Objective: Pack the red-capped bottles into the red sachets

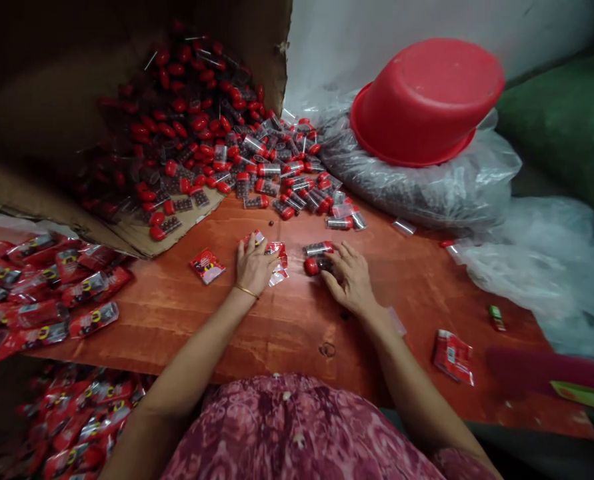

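Red-capped tube (318, 257) under right hand's (351, 279) fingers — left hand (253, 265) (palm down) flat on red wrappers (277, 257).

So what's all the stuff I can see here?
tubes: too many to count, clear with red caps, spilling from the cardboard box
cardboard box: one, brown, on its side, back left
table: one, reddish wood
filled packets: a heap, red, left edge and below
empty wrappers: a few, red, about the table
basin: one, red, upside down on the clear bag
clear bag: one, dark contents, back right
left hand: on a red wrapper
right hand: on red-capped tubes
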Demonstrator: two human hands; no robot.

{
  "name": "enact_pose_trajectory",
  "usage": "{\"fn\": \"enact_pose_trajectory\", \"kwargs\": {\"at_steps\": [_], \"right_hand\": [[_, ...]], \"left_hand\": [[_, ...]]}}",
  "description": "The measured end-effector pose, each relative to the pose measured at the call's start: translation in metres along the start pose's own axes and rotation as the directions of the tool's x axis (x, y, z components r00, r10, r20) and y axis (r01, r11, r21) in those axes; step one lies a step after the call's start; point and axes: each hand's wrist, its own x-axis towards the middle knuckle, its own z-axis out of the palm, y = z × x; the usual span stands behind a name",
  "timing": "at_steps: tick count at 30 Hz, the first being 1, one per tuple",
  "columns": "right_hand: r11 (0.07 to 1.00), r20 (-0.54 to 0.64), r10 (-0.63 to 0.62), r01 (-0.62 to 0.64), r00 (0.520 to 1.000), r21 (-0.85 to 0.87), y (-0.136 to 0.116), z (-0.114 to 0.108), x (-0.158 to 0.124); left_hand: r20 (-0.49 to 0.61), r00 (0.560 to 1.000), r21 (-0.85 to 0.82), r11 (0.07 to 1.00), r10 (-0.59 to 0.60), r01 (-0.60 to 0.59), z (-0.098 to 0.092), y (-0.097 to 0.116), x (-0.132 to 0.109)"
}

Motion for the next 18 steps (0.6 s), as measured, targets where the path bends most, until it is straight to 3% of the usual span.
{"fn": "enact_pose_trajectory", "kwargs": {"at_steps": [5, 8, 11, 14, 16, 18], "right_hand": [[0.973, -0.068, 0.059, -0.042, 0.996, 0.228, -0.033, -0.001, 0.012], [0.900, 0.028, 0.206, -0.201, 0.978, 0.387, -0.055, 0.005, 0.024], [0.716, 0.231, 0.362, -0.428, 0.903, 0.552, -0.073, 0.016, 0.035], [0.428, 0.368, 0.365, -0.505, 0.855, 0.750, -0.085, 0.028, 0.043], [0.303, 0.372, 0.361, -0.485, 0.855, 0.821, -0.090, 0.032, 0.045], [0.316, 0.325, 0.381, -0.452, 0.866, 0.834, -0.092, 0.033, 0.044]], "left_hand": [[-0.041, 0.998, 0.014, 0.999, -0.039, 0.040, 0.000, 0.003, -0.009], [-0.091, 0.991, -0.067, 0.993, -0.103, 0.097, -0.004, 0.007, -0.015], [-0.167, 0.975, -0.204, 0.973, -0.147, 0.112, -0.009, 0.012, -0.019], [-0.251, 0.953, -0.350, 0.934, -0.171, 0.076, -0.016, 0.017, -0.023], [-0.263, 0.931, -0.516, 0.852, -0.255, 0.087, -0.020, 0.018, -0.026], [-0.135, 0.915, -0.744, 0.649, -0.380, 0.160, -0.025, 0.019, -0.029]]}}
